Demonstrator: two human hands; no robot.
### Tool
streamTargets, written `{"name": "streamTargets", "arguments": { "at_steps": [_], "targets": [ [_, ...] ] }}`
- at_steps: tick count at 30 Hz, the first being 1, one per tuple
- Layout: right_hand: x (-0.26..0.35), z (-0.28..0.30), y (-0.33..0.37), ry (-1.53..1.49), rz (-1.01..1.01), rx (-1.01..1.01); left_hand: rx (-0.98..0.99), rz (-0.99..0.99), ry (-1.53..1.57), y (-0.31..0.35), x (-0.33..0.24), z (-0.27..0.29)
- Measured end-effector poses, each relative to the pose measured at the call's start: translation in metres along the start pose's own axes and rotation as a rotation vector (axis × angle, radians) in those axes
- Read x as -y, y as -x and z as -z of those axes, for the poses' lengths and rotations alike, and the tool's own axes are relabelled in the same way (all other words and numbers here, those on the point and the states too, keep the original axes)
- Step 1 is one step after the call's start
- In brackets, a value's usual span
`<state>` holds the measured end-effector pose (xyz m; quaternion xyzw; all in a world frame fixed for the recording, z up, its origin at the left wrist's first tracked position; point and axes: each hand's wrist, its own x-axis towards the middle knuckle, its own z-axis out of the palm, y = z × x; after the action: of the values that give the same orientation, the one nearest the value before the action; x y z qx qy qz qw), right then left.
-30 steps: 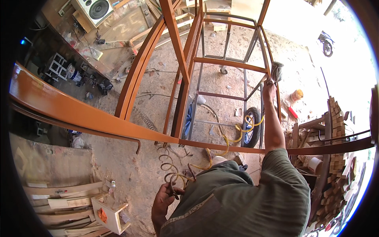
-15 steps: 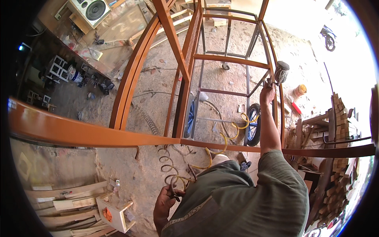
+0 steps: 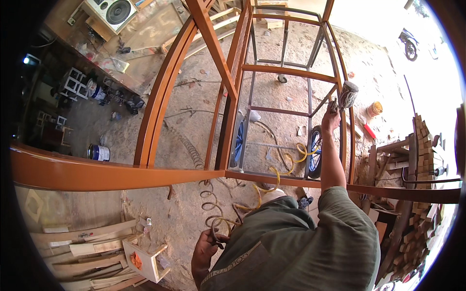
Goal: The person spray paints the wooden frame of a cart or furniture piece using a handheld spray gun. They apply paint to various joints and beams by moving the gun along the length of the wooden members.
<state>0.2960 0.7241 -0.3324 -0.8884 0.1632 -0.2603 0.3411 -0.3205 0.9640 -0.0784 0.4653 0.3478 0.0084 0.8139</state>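
My right hand (image 3: pixel 331 121) is stretched out ahead, closed round the grip of a paint spray gun whose paint-smeared cup (image 3: pixel 348 95) is uppermost. The gun is beside the right-hand upright of a tall metal frame (image 3: pixel 291 75), coated partly orange-brown and partly grey. Close to my left side, my left hand (image 3: pixel 207 250) is closed on a loop of coiled air hose (image 3: pixel 212 206). Yellow coils (image 3: pixel 277 180) of hose run on from near my body into the frame. Blue-rimmed wheels (image 3: pixel 315 157) stand at the frame's near end.
An orange-brown rail (image 3: pixel 116 175) crosses in front of me. Stacked wood offcuts (image 3: pixel 421 169) lie at the right, with long boards (image 3: pixel 92 237) at lower left. A paint can (image 3: pixel 99 153) stands at left; a yellowish tub (image 3: pixel 374 109) sits beyond the frame's right side.
The view has shifted slightly, bringing a paint can into sight at left. My right hand and the spray gun are slightly lower and farther right in the picture. My left hand keeps its hold.
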Motion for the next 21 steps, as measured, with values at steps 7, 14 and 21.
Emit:
{"name": "streamTargets", "arguments": {
  "at_steps": [7,14,21],
  "targets": [
    [0.074,0.037,-0.010,-0.269,0.064,0.138,-0.037,0.019,-0.034,-0.004,-0.001,-0.004],
    [0.114,0.016,0.035,-0.373,0.028,0.518,-0.083,-0.040,-0.151,0.001,-0.019,-0.025],
    [0.169,-0.010,0.066,-0.481,0.227,0.741,-0.067,0.032,-0.079,0.001,0.002,0.002]
  ]
}}
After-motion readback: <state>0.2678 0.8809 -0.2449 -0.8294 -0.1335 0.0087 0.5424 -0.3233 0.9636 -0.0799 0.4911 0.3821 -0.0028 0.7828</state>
